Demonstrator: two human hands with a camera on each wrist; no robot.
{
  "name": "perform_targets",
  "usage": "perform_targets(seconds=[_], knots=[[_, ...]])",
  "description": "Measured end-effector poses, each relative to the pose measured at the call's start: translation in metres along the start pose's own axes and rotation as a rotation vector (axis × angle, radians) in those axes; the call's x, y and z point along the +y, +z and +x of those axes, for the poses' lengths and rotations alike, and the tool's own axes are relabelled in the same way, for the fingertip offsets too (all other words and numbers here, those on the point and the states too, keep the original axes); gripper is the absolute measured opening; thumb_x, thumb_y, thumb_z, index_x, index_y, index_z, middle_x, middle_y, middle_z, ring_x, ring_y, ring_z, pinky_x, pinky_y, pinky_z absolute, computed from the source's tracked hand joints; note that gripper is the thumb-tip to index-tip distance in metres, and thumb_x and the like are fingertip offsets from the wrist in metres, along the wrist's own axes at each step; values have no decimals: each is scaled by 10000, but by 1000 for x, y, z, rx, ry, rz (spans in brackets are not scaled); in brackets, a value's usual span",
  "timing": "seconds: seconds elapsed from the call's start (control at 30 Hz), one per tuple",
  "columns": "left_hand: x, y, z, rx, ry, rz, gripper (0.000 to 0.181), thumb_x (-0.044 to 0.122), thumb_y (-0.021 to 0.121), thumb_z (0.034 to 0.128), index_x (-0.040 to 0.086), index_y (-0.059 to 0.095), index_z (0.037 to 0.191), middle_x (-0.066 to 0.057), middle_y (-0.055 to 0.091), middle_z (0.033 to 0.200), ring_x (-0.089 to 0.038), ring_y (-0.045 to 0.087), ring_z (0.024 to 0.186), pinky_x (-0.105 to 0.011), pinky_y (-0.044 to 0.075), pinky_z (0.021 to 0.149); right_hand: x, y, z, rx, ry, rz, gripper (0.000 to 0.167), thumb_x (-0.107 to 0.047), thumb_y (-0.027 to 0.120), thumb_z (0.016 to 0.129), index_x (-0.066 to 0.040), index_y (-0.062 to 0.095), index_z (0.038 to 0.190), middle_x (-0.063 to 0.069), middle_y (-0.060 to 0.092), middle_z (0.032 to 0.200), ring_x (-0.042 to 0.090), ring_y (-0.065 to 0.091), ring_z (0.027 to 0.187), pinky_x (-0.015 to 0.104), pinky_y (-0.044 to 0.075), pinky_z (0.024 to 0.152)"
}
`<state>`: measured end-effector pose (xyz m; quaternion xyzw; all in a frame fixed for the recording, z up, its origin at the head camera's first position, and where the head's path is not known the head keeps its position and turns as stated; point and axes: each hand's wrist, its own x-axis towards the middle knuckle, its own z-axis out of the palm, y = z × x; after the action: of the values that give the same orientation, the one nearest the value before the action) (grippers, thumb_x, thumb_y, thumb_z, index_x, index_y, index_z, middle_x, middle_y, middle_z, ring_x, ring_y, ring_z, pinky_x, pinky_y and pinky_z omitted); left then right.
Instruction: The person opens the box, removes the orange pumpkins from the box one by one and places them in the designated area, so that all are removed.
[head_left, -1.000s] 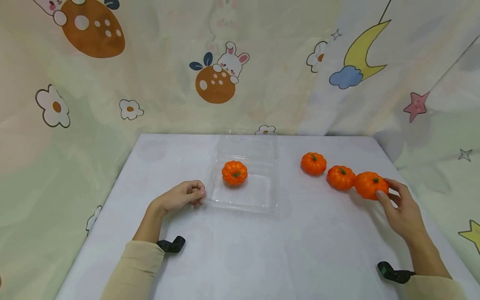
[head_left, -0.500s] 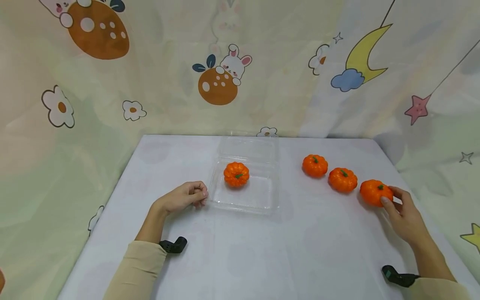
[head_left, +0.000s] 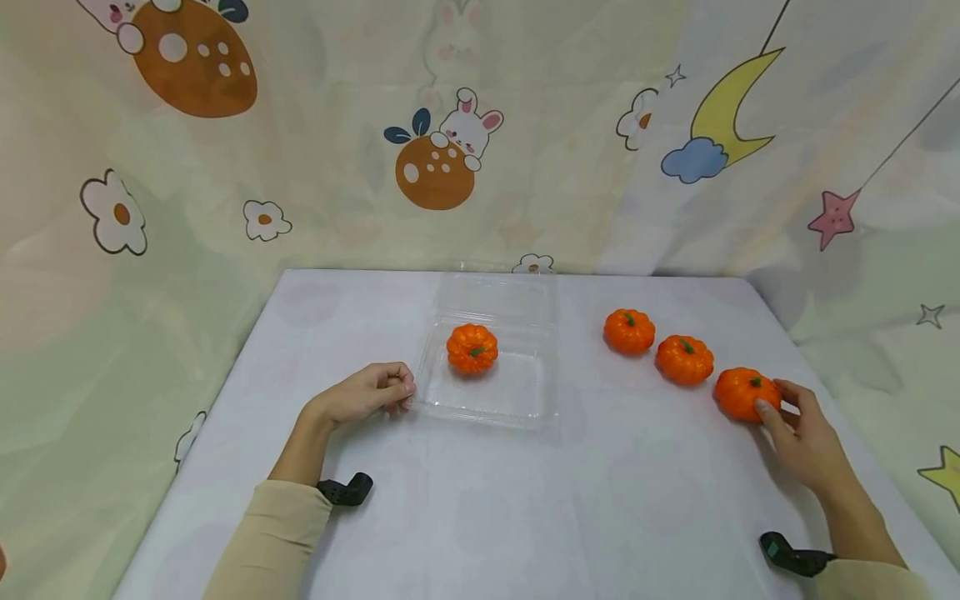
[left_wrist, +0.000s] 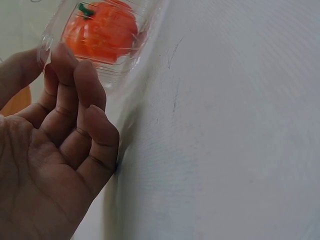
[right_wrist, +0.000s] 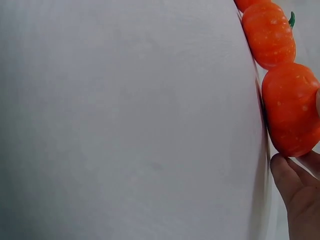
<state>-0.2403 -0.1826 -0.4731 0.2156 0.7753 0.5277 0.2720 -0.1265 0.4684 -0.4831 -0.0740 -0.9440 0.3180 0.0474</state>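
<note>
A clear plastic clamshell box (head_left: 517, 387) lies with its lid folded back on the table, one small orange toy pumpkin (head_left: 472, 349) inside it on the left. My left hand (head_left: 367, 390) pinches the box's left rim between thumb and index finger, the other fingers curled, as the left wrist view shows. At the right, my right hand (head_left: 808, 433) holds another toy pumpkin (head_left: 744, 395) by its right side, low at the table. Two more toy pumpkins, a nearer one (head_left: 684, 360) and a farther one (head_left: 629, 332), sit in a slanting row beyond it.
A white-covered table (head_left: 480, 508) carries everything. Behind it hangs a printed cloth backdrop (head_left: 322, 142) with rabbits, flowers and a moon. A black wrist camera (head_left: 347, 489) juts out beside the left sleeve, and another black camera (head_left: 795, 555) beside the right sleeve.
The pumpkin in my right hand has come away from its neighbour and down toward the table's near side. My left hand stays at the box rim. The view shifted slightly.
</note>
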Motion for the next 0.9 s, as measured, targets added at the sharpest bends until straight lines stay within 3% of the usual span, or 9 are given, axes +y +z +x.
perform_targets(seconds=[0.13,0.2,0.37,0.43,0.53,0.63,0.73,0.83,0.9], knots=[[0,0,0,-3,-1,1,199,212,566,1065,18,587,1026,-64,645,870,-267,604,847,-323,515,765,-1,-4,-1,-24,0,4,737,-366,462,1094,28,94,1597,443,245,1532,674,427,1238,609,390,1091],[0,0,0,-3,-4,-1,204,214,565,1065,14,585,1026,-69,643,872,-268,601,851,-322,514,767,-2,-5,-1,-34,3,0,752,-374,471,1090,19,83,1602,436,242,1540,668,432,1239,449,460,1090],[-1,1,0,-4,-5,10,219,210,558,1069,-6,579,1033,-90,644,880,-284,596,851,-319,512,763,-3,-6,1,-39,30,-11,769,-414,442,1092,6,59,1611,407,202,1580,661,423,1256,423,518,1008],[-1,1,1,-5,-5,9,219,208,556,1069,-7,577,1034,-92,643,881,-286,594,850,-318,510,761,-3,-5,1,-33,40,-5,772,-421,430,1094,7,51,1613,394,174,1598,664,404,1278,536,482,1002],[-1,1,1,-5,-5,5,212,207,557,1068,-2,576,1032,-90,643,880,-282,590,847,-320,507,759,-3,-4,1,-16,43,-9,766,-428,427,1094,-3,62,1617,357,168,1623,642,386,1316,459,456,1030],[0,1,0,-3,-8,-1,202,206,559,1066,9,578,1029,-77,644,875,-268,588,840,-320,506,755,-3,-5,2,12,6,7,731,-383,439,1097,1,91,1613,336,185,1631,629,366,1344,240,378,1093],[0,1,0,1,-11,-10,195,204,564,1064,13,585,1030,-70,646,874,-258,589,837,-315,506,753,-4,-8,5,45,-33,10,703,-351,448,1096,-1,118,1609,324,215,1627,605,349,1373,13,271,944],[1,2,0,5,-12,-13,195,205,564,1064,14,591,1036,-68,648,875,-256,592,841,-316,510,758,-10,-11,9,52,-33,22,707,-362,448,1096,-15,115,1614,315,206,1633,580,304,1417,202,320,1126],[1,2,0,3,-10,-9,199,208,563,1064,13,588,1039,-67,645,875,-257,597,848,-319,513,762,-14,-12,12,48,-24,36,717,-374,449,1095,-19,111,1618,311,194,1639,569,272,1441,427,291,1177]])
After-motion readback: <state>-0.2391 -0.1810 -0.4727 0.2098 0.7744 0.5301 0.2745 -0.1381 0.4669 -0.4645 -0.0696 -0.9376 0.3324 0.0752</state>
